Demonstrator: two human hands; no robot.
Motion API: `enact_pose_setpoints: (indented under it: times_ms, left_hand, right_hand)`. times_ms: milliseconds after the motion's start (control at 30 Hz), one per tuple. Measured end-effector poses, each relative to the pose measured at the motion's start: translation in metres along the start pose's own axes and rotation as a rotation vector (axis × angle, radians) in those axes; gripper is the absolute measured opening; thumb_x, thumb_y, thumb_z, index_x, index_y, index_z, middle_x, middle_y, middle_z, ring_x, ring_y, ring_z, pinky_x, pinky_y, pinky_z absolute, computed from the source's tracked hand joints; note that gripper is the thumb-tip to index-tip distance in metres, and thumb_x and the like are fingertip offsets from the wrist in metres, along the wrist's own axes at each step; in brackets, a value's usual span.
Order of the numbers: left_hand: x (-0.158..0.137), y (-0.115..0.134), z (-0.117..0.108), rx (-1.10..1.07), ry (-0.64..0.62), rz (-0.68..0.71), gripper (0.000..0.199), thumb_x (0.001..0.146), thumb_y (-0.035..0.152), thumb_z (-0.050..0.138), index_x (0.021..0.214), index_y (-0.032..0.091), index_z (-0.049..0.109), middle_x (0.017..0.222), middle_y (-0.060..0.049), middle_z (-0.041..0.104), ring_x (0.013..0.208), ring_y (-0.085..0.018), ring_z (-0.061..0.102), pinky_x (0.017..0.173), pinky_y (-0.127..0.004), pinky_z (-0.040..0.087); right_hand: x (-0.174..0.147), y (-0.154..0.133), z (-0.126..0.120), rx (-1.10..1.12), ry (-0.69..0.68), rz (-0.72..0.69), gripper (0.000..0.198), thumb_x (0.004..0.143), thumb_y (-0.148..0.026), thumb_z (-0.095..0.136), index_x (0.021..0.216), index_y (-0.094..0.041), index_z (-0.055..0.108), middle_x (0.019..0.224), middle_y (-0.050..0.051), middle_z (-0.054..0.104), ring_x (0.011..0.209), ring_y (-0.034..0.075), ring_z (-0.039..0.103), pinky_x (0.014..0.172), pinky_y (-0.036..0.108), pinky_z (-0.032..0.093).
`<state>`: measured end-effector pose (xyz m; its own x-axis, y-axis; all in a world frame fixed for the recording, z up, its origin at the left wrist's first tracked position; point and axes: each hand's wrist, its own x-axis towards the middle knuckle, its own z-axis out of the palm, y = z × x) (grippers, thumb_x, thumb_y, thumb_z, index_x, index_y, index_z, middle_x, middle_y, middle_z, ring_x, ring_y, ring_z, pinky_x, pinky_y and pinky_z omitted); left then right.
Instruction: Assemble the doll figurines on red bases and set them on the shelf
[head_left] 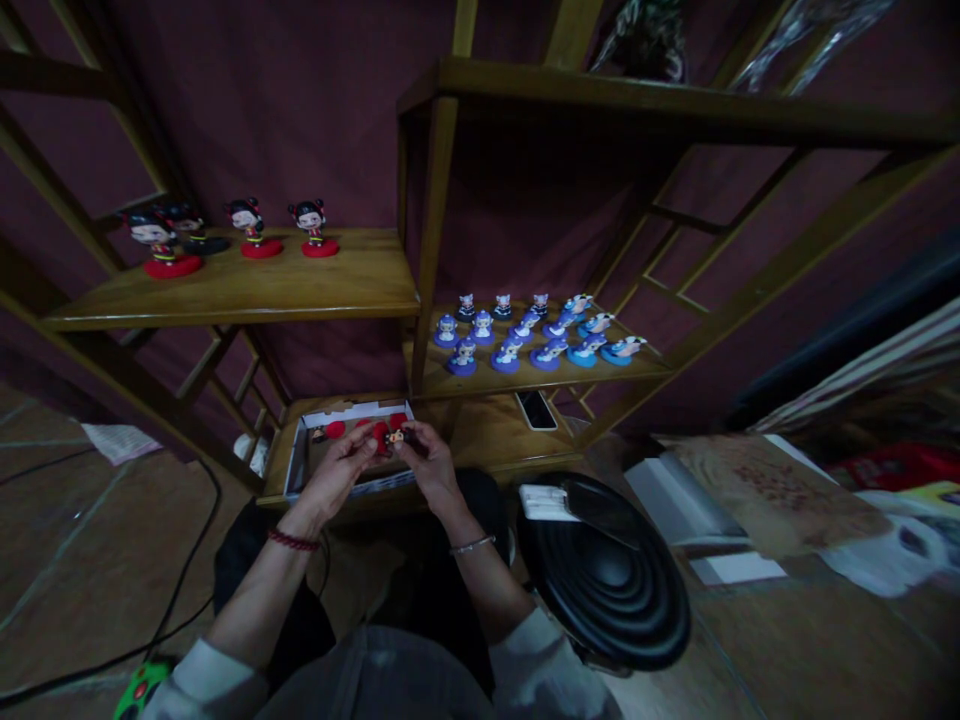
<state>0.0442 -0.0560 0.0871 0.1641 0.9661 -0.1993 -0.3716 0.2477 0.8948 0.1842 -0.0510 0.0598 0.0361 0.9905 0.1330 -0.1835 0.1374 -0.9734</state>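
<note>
I hold a small figurine with a red base. It is tipped sideways above an open, white-edged box.

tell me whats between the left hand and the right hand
A small doll, its red base toward the left hand and its head toward the right hand, as the head view shows.

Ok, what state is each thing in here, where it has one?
Held figurine: tipped sideways, between left hand and right hand
Box: open, red pieces inside
Phone: lying flat, screen dark
Shelved red-based figurines: upright
Purple figurines: upright
Black cable: loose on floor
</note>
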Motion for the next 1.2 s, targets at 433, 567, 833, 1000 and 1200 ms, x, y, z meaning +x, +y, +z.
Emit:
enact_pose_setpoints:
  times_ms: [433, 567, 833, 1000, 1200]
  left_hand:
    - [-0.004, 0.003, 0.001, 0.063, 0.009, -0.027, 0.045, 0.063, 0.027, 0.073, 0.105, 0.015, 0.064, 0.096, -0.006, 0.066, 0.075, -0.014, 0.06, 0.077, -0.03, 0.047]
    - [-0.006, 0.005, 0.002, 0.049, -0.007, -0.038, 0.041, 0.061, 0.026, 0.075, 0.098, 0.012, 0.066, 0.088, -0.007, 0.068, 0.068, -0.013, 0.06, 0.071, -0.029, 0.048]
    - [-0.008, 0.003, 0.003, 0.005, 0.006, -0.047, 0.042, 0.061, 0.025, 0.075, 0.1, 0.015, 0.065, 0.085, -0.005, 0.067, 0.07, -0.014, 0.061, 0.073, -0.03, 0.049]
    - [-0.011, 0.004, 0.004, 0.021, -0.007, -0.028, 0.047, 0.061, 0.026, 0.074, 0.105, 0.016, 0.062, 0.084, -0.004, 0.066, 0.069, -0.013, 0.061, 0.076, -0.031, 0.048]
    - [-0.01, 0.003, 0.004, 0.055, -0.003, 0.04, 0.047, 0.061, 0.027, 0.074, 0.105, 0.016, 0.061, 0.094, -0.006, 0.066, 0.08, -0.015, 0.061, 0.076, -0.03, 0.048]
  right_hand:
    - [-0.006, -0.02, -0.005, -0.252, -0.073, -0.148, 0.021, 0.073, -0.024, 0.058, 0.093, -0.021, 0.06, 0.088, 0.0, 0.066, 0.082, 0.015, 0.062, 0.075, 0.025, 0.049]
    - [-0.007, -0.02, -0.008, -0.28, -0.105, -0.146, 0.021, 0.074, -0.026, 0.057, 0.094, -0.024, 0.062, 0.091, -0.001, 0.066, 0.084, 0.016, 0.062, 0.078, 0.026, 0.049]
    - [-0.008, -0.026, -0.012, -0.374, -0.151, -0.17, 0.02, 0.076, -0.027, 0.056, 0.095, -0.025, 0.062, 0.091, -0.001, 0.067, 0.085, 0.016, 0.063, 0.08, 0.028, 0.049]
    - [-0.005, -0.027, -0.011, -0.392, -0.165, -0.178, 0.021, 0.075, -0.028, 0.057, 0.095, -0.026, 0.062, 0.091, -0.002, 0.067, 0.085, 0.016, 0.063, 0.08, 0.028, 0.049]
    - [-0.004, -0.027, -0.005, -0.399, -0.113, -0.15, 0.021, 0.074, -0.03, 0.058, 0.094, -0.024, 0.064, 0.085, -0.001, 0.068, 0.078, 0.016, 0.063, 0.072, 0.026, 0.05]
